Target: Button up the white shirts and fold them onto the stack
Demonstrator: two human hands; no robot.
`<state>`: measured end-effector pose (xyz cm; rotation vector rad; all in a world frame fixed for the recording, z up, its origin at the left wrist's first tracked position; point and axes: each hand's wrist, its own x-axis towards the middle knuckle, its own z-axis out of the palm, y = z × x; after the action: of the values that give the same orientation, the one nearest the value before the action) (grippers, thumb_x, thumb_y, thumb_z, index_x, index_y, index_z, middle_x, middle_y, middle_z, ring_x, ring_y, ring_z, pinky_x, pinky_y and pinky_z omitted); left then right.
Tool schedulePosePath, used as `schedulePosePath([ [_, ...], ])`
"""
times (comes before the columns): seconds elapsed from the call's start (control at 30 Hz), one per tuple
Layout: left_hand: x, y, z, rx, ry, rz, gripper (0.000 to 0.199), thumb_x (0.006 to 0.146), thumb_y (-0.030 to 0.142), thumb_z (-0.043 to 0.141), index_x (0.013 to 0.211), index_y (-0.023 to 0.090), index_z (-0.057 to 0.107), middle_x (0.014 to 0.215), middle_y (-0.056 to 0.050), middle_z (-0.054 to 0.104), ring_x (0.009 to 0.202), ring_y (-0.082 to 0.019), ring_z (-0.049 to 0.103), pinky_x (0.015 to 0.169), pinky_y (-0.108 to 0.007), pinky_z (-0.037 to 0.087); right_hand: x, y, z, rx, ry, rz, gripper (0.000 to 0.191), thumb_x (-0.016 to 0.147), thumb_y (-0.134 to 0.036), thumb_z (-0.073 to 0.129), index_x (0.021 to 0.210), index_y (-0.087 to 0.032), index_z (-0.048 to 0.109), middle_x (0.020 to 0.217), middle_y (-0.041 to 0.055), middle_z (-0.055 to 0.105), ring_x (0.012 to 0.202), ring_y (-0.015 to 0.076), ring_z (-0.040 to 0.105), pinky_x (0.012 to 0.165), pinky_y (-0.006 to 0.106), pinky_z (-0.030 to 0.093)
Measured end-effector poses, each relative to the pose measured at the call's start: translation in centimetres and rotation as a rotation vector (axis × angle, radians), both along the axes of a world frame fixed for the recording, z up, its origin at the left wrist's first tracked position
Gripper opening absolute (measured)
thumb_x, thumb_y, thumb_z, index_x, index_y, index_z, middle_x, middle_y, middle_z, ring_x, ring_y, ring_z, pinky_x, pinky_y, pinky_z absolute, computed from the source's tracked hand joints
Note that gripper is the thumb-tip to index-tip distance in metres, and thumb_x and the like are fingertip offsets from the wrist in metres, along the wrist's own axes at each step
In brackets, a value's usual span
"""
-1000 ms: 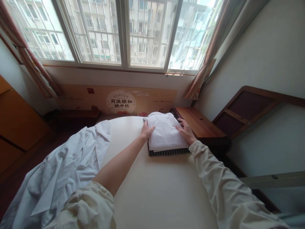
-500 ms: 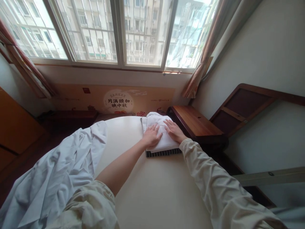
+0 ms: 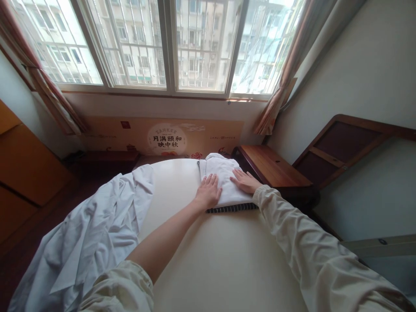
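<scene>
A folded white garment (image 3: 224,167) lies at the far right end of the cream-coloured bed-like surface (image 3: 227,255). Under it, a black cloth with thin white stripes (image 3: 232,208) shows along the near edge. My left hand (image 3: 208,190) rests flat on the white garment's left side, fingers stretched away from me. On its right side lies my right hand (image 3: 246,180), open, with fingers pointing left. Neither hand grips anything. The garment's kind cannot be made out.
Crumpled white cloth (image 3: 107,221) drapes over the surface's left side. A wooden cabinet (image 3: 273,167) stands beyond the right edge, near a wood-framed panel (image 3: 338,147) against the wall. Barred windows (image 3: 195,47) and curtains (image 3: 273,108) are at the back.
My left hand has slid slightly nearer to me, toward the garment's near left edge. Both palms remain on the white cloth. The whole view has shifted a little.
</scene>
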<state>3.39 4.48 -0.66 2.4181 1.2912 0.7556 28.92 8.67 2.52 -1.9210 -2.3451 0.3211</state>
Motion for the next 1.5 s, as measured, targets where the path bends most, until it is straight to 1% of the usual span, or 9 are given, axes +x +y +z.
schedulePosePath([
  [0.1,-0.5,-0.6,-0.3,-0.004,0.013,-0.055,0.066,0.106,0.042,0.04,0.168,0.017,0.039,0.177,-0.013,0.033,0.167,-0.029,0.023,0.138,-0.049,0.012,-1.7,1.1,0.5,0.043,-0.017,0.087,0.073,0.108,-0.06,0.037,0.17,-0.021,0.037,0.178,0.0131,0.029,0.167,0.0334,0.02,0.134,0.062,0.015],
  [0.3,-1.0,-1.5,-1.1,0.005,0.034,-0.021,0.072,0.106,0.048,0.04,0.168,0.011,0.036,0.176,-0.017,0.034,0.167,-0.032,0.023,0.137,-0.05,0.017,-5.6,2.7,-0.2,0.096,0.064,0.42,0.065,0.11,-0.05,0.039,0.168,-0.021,0.041,0.178,0.0112,0.03,0.167,0.0304,0.021,0.135,0.058,0.017],
  [0.47,-1.4,-2.0,-0.9,0.01,0.064,-0.034,0.077,0.108,0.051,0.035,0.17,0.007,0.031,0.178,-0.018,0.026,0.168,-0.033,0.02,0.137,-0.052,0.017,-3.7,5.7,-0.9,0.102,0.106,0.236,0.071,0.11,-0.057,0.036,0.171,-0.02,0.036,0.18,0.0087,0.026,0.168,0.0266,0.019,0.137,0.05,0.015],
  [0.67,-1.9,-2.5,-0.7,-0.009,0.071,-0.032,0.079,0.108,0.056,0.033,0.173,0.011,0.027,0.18,-0.014,0.023,0.169,-0.029,0.017,0.138,-0.048,0.017,-2.2,7.5,-1.9,0.102,0.129,0.025,0.076,0.109,-0.059,0.029,0.168,-0.012,0.037,0.175,0.0168,0.035,0.165,0.0309,0.029,0.135,0.05,0.023],
  [0.83,-2.0,-2.6,-0.7,-0.027,0.039,-0.033,0.081,0.107,0.062,0.033,0.172,0.013,0.029,0.18,-0.013,0.024,0.168,-0.029,0.017,0.138,-0.048,0.016,-0.9,3.7,-2.4,0.131,0.061,0.06,0.074,0.109,-0.057,0.032,0.169,-0.014,0.036,0.177,0.015,0.032,0.165,0.0315,0.028,0.135,0.053,0.024],
  [1.03,-2.1,-2.9,-0.5,0.005,0.018,-0.055,0.086,0.105,0.067,0.04,0.171,0.012,0.031,0.179,-0.015,0.026,0.168,-0.031,0.018,0.138,-0.048,0.011,1.9,-6.5,-3.3,0.202,0.02,0.158,0.071,0.111,-0.052,0.022,0.172,-0.018,0.031,0.179,0.0093,0.026,0.167,0.0281,0.022,0.135,0.056,0.022],
  [1.17,-2.5,-3.4,0.1,0.07,0.053,-0.209,0.078,0.107,0.062,0.042,0.17,0.017,0.035,0.178,-0.012,0.03,0.168,-0.027,0.02,0.138,-0.046,0.007,3.0,-11.2,-3.3,0.221,0.024,0.185,0.07,0.111,-0.051,0.023,0.173,-0.019,0.03,0.179,0.0083,0.027,0.167,0.0268,0.023,0.136,0.053,0.024],
  [1.33,-3.3,-4.2,1.0,0.038,0.085,-0.384,0.069,0.108,0.055,0.047,0.171,0.029,0.035,0.177,-0.005,0.031,0.167,-0.025,0.021,0.138,-0.047,0.007,2.5,-12.2,-2.0,0.184,-0.037,0.097,0.066,0.108,-0.045,0.03,0.17,-0.026,0.039,0.176,0.0068,0.035,0.162,0.03,0.036,0.132,0.059,0.028],
  [1.5,-5.2,-4.9,1.4,-0.015,0.039,-0.473,0.066,0.106,0.052,0.054,0.168,0.034,0.041,0.175,-0.002,0.038,0.165,-0.024,0.028,0.138,-0.046,0.011,-1.1,-11.4,-0.3,0.198,0.01,0.038,0.061,0.106,-0.037,0.033,0.163,-0.027,0.049,0.17,0.0083,0.046,0.159,0.0283,0.042,0.133,0.057,0.027],
])
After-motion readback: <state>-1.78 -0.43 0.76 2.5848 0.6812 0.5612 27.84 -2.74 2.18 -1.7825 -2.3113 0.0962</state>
